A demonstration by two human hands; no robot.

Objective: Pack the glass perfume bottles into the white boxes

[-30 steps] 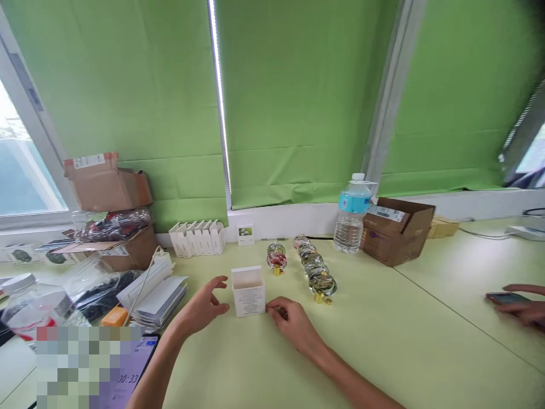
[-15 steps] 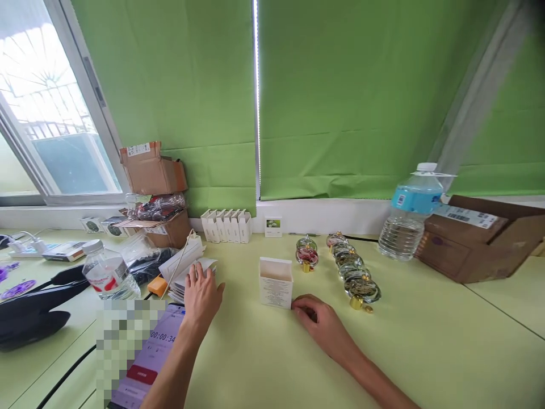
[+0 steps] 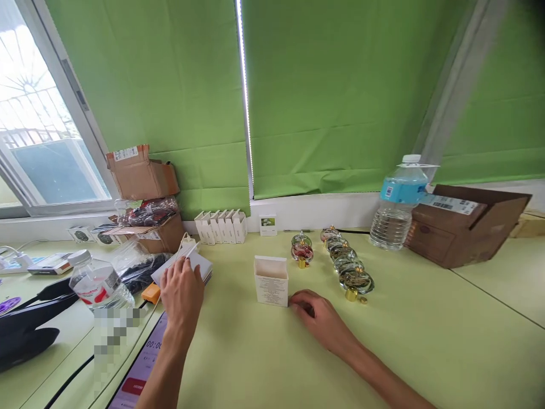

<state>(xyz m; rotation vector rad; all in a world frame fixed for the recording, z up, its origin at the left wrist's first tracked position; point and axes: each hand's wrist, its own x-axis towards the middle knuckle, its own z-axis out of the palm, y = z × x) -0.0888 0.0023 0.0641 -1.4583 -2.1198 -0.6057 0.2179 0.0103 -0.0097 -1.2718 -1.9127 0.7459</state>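
Note:
My left hand (image 3: 184,292) lies over a stack of flat white card pieces (image 3: 202,267), fingers stretched out and slightly apart. Its fingertips touch the top piece; whether they grip it is hidden. My right hand (image 3: 317,319) rests on the table with curled fingers, thumb and fingertips together at the lower right corner of a small white box (image 3: 271,284). Anything between those fingertips is hidden. The box stands upright with its top open and small print on the side facing me. Beyond it stand round glass bottles with gold necks, one pink (image 3: 302,251), and a row of several others (image 3: 347,264).
Several narrow white boxes (image 3: 220,227) and a small picture card (image 3: 268,224) stand by the wall. At right are a large water bottle (image 3: 394,213) and a brown carton (image 3: 451,233). At left are stacked cartons (image 3: 142,176), a smaller bottle (image 3: 100,284), cables and a phone (image 3: 142,363).
The camera view has shifted slightly. My left hand has moved a little over the white card stack, whose top pieces now lie straighter. My right hand stays by the upright box.

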